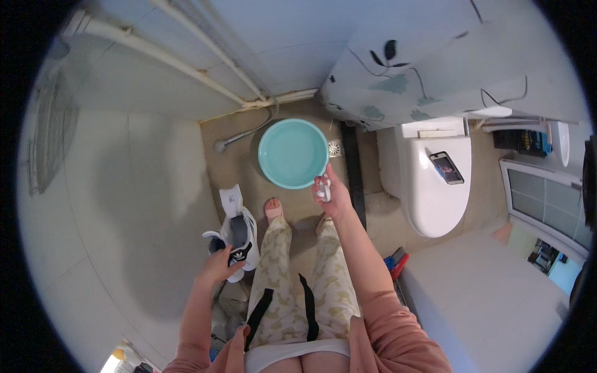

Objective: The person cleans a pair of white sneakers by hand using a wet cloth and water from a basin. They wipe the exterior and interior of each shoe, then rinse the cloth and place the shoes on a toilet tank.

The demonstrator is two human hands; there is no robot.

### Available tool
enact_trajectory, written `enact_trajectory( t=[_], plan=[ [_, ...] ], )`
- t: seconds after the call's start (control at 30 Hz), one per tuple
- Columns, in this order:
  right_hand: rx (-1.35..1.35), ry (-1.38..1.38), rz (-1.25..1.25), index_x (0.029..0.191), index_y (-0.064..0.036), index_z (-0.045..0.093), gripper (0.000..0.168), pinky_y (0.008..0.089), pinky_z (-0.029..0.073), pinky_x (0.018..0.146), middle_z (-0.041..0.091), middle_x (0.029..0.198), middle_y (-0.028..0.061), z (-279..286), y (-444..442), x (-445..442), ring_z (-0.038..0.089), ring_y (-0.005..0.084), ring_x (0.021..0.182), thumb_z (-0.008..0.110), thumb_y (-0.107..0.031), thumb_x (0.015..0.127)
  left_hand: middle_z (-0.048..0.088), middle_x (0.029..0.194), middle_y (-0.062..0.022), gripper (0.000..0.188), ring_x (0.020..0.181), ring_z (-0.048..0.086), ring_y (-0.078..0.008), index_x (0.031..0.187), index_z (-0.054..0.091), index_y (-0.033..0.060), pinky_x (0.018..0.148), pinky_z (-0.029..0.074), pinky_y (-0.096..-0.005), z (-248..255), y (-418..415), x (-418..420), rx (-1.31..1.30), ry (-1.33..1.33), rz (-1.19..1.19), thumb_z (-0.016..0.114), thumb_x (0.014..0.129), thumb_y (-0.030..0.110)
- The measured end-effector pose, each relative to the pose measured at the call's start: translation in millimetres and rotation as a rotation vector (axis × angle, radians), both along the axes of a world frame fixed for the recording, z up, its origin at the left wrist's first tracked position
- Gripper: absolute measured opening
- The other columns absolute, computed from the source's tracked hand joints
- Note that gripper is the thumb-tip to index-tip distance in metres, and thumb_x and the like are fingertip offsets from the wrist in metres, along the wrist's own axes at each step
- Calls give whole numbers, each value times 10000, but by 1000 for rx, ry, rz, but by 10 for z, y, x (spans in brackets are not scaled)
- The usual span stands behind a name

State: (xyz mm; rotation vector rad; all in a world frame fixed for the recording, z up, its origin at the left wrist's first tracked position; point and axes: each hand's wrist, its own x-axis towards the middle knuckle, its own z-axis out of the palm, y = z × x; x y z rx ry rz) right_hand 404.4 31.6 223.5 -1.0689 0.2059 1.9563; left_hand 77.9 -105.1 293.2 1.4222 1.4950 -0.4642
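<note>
My left hand (218, 266) holds a pair of white Adidas sneakers (250, 233) by their heels, at the left of my legs. The shoes have dark linings and black heel patches, and a white tongue stands up at the far end. My right hand (332, 192) is closed around a bundle of white shoelaces (323, 189), just beside the near right rim of a round turquoise plastic basin (294, 154). The basin sits on the tiled floor in front of my feet, and its inside looks pale and smooth.
A shower head (220, 145) on a metal hose lies left of the basin, a floor drain (334, 149) right of it. A dark threshold strip (353, 172) runs beside the toilet (436, 205), whose lid bears a smartphone (447, 168). A patterned shower curtain (396, 88) hangs behind.
</note>
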Motion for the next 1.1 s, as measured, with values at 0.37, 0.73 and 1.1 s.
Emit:
enact_trajectory(
  t=[0.37, 0.73, 1.1],
  plan=[
    [178, -175, 195, 1035, -93, 533, 240, 181, 358, 447, 506, 794, -9, 28, 275, -608, 466, 74, 621, 585, -218, 836, 573, 932, -215, 590, 875, 554, -371, 1108, 450, 24, 735, 442, -437, -84, -110, -281, 6, -47, 75, 551, 765, 494],
    [-144, -329, 142, 606, -161, 345, 445, 226, 193, 391, 327, 515, -38, -25, 408, -877, 272, 85, 410, 440, -520, 851, 570, 925, -219, 577, 871, 553, -379, 1100, 470, 25, 744, 442, -439, -118, -120, -359, -6, -67, 142, 574, 754, 476],
    [-145, -458, 62, 607, -149, 329, 449, 248, 207, 379, 320, 510, -17, -132, 376, -927, 292, 110, 409, 371, -499, 885, 580, 905, -212, 577, 848, 567, -365, 1097, 475, 35, 719, 453, -439, -161, -168, -401, 68, -65, 123, 579, 746, 481]
  ],
)
